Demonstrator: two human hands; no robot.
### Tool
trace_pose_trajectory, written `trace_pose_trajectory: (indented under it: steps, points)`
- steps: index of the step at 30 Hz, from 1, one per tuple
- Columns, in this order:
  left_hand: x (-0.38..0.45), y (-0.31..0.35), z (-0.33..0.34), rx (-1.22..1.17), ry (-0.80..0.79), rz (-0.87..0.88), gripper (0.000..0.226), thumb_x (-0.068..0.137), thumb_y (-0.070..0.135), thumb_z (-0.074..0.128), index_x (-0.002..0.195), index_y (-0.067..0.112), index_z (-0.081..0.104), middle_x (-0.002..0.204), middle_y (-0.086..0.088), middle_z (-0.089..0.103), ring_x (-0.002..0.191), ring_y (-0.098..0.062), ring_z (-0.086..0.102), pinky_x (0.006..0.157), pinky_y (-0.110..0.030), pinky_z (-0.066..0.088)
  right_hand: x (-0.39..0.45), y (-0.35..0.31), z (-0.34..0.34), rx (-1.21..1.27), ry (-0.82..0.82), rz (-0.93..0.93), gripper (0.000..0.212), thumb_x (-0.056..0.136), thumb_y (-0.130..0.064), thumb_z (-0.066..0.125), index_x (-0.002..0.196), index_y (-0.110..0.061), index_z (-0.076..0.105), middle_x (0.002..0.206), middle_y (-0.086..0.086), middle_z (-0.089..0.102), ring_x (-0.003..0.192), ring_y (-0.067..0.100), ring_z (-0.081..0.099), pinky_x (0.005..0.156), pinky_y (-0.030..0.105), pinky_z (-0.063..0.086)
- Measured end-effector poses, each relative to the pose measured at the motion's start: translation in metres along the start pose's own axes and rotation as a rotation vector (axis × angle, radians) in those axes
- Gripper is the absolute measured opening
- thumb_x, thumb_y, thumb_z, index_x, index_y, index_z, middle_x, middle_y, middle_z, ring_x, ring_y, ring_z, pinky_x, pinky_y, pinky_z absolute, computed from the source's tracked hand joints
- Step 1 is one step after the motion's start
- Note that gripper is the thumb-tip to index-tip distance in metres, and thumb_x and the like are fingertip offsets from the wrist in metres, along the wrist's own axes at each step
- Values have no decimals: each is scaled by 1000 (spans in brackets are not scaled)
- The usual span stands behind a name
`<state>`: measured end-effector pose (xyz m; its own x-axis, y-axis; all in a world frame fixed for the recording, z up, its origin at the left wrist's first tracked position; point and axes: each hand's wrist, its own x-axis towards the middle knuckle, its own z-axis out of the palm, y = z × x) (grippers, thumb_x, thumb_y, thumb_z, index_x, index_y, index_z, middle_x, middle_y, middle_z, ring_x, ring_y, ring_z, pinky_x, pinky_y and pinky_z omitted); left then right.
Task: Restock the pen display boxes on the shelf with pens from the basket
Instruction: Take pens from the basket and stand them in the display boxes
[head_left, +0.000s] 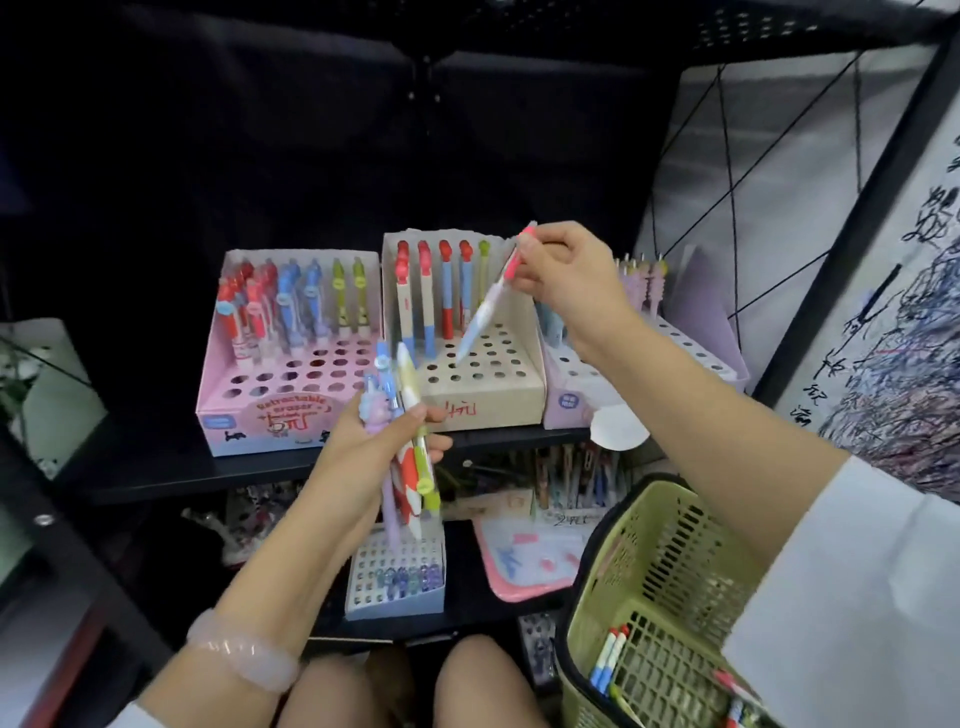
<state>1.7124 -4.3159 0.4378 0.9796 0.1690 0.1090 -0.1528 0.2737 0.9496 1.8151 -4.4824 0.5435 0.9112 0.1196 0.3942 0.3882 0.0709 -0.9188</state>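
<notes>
The right hand (563, 275) pinches the pink top of a pen (485, 306) between closed fingertips, its tip slanting toward seven o'clock over the holes of the beige box (488, 400); to seat it well, I would stand the pen upright over one free hole, then lower it. The left hand (374, 441), at seven o'clock from that box, is clamped around a bundle of pens (410, 447). More pens lie in the green basket (670, 561) at five o'clock.
</notes>
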Motion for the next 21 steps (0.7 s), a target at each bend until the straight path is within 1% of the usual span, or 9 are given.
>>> trace_pose_trajectory:
  steps: [3,5,7,10,13,15,17,19,21]
  points:
    - [4,10,-15,-17,88,31,14,85,14,58,97,7,60,75,-1,74,64,-13,70,55,-22,54,14,-5,22,-63,-19,-30,9,92,-14,58,97,-7,55,81,5,68,68,4,68,63,15,53]
    - [6,18,-25,-12,132,55,19,84,16,59,98,3,61,73,-2,74,64,-13,70,55,-22,54,17,-11,41,-76,-76,-64,11,91,-15,59,97,-7,56,81,6,69,68,5,69,62,15,53]
    - [7,25,-36,-11,176,72,25,80,19,62,96,1,61,73,-3,74,65,-14,70,55,-21,54,19,-18,63,-121,-118,-121,8,90,-16,61,92,-10,56,81,7,70,69,7,69,64,16,54]
    - [8,34,-54,-7,238,93,15,87,17,59,94,4,63,75,-5,74,68,-16,71,56,-22,55,24,-25,99,-267,-139,-209,12,87,-18,65,86,-14,54,79,5,71,68,6,68,62,14,53]
    - [6,40,-73,-14,332,113,12,91,16,56,91,9,65,75,-2,74,67,-14,71,55,-22,55,26,-20,133,-353,-196,-194,16,86,-20,66,87,-12,53,75,3,69,71,10,69,72,27,57]
    - [4,43,-87,13,383,120,12,92,18,56,93,12,65,78,0,74,70,-13,71,56,-22,55,25,-11,153,-398,-239,-198,19,86,-20,66,80,-17,49,68,0,66,70,12,67,71,28,55]
    - [-1,46,-99,22,400,128,13,93,18,54,95,10,64,76,2,74,70,-11,71,56,-20,54,23,1,167,-472,-265,-217,22,86,-22,66,77,-21,46,69,1,66,73,14,67,72,30,54]
    - [-5,49,-110,26,394,134,18,94,17,52,100,4,63,76,3,74,71,-11,71,57,-19,54,20,12,177,-527,-309,-214,20,86,-22,66,81,-17,47,74,6,68,75,18,67,71,33,53]
    - [-10,51,-118,21,374,142,22,94,15,50,105,-1,60,78,2,74,72,-12,71,59,-20,55,16,22,184,-602,-361,-221,20,86,-23,65,85,-13,47,74,7,67,69,16,63,61,29,49]
